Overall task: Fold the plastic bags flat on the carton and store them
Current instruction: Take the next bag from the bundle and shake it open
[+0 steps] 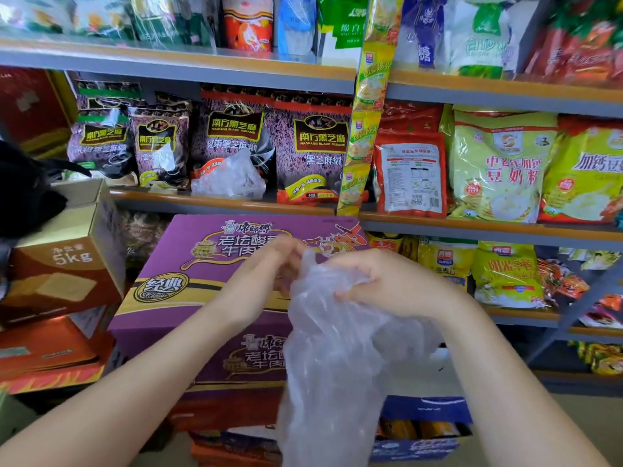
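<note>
Plastic bag [337, 358], clear and crumpled, hangs off the front edge of the purple carton [188, 264], its top bunched in the right hand [387, 281], fingers curled round it; left hand [269, 264] is at the bag's upper edge, blurred, so I cannot tell whether it pinches the film or only touches it. Step in hand looks like opening out the bag before any fold; next move calls for laying it flat on the carton top and smoothing it. Farther back, another crumpled bag [229, 180] sits on the shelf [215, 200] among sesame packets.
</note>
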{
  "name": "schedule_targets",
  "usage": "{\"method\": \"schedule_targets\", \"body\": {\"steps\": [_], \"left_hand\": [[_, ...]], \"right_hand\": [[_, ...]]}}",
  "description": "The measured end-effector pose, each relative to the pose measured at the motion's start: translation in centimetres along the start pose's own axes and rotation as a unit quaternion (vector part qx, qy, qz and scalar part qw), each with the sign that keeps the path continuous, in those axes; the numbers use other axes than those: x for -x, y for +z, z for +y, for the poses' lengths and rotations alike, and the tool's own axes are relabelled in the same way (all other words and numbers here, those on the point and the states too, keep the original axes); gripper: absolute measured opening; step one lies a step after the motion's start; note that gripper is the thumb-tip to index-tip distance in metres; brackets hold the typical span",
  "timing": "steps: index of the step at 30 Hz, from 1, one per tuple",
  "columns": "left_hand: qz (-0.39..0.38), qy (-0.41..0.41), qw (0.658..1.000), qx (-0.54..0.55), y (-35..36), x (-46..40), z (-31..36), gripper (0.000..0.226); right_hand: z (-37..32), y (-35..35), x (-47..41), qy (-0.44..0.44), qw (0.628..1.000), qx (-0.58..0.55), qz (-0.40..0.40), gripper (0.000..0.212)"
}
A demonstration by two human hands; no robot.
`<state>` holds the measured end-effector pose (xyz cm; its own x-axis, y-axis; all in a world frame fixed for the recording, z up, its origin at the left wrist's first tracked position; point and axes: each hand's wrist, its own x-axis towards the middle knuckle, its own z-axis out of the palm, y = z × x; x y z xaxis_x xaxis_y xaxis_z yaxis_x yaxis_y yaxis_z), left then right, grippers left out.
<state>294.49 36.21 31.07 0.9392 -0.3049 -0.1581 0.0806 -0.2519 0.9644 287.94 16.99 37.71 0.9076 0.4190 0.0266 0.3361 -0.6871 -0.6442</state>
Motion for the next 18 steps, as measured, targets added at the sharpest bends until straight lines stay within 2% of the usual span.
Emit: {"method": "schedule_targets", "body": {"steps": [2,4,7,10,12,14,15,18], "left_hand": [[0.0,0.127,0.991,-0.046,1.3,1.7,2.3,0.022],[-0.012,0.219,0.97,-0.109,2.5,3.5,3.2,0.016],[0.022,0.245,0.957,-0.155,2.4,3.2,2.2,0.021],[0.161,0.267,0.929,-0.202,1.1,2.2,1.3,0.019],[0.244,0.258,0.9,-0.251,-0.2,1.6,0.2,0.013],[0.281,0.219,0.879,-0.317,-1.1,0.9,-0.6,0.012],[0.292,0.221,0.858,-0.361,-1.2,0.7,-0.8,0.013],[0.268,0.36,0.772,-0.451,-0.1,0.9,-0.9,0.027]], "right_hand": [[-0.3,0.4,-0.2,0.022,0.997,0.071,-0.022,0.019],[0.1,0.6,0.0,0.057,0.994,0.081,-0.045,0.019],[1.4,0.3,0.8,0.106,0.987,0.091,-0.082,0.039],[3.8,-0.1,1.7,0.121,0.981,0.098,-0.116,0.043],[5.3,-0.4,2.0,0.138,0.984,0.069,-0.089,0.038],[6.2,-0.5,2.0,0.162,0.984,0.075,-0.018,0.038],[6.3,-0.3,1.9,0.16,0.983,0.089,0.028,0.037],[6.0,0.9,1.3,0.109,0.985,0.068,0.115,0.035]]}}
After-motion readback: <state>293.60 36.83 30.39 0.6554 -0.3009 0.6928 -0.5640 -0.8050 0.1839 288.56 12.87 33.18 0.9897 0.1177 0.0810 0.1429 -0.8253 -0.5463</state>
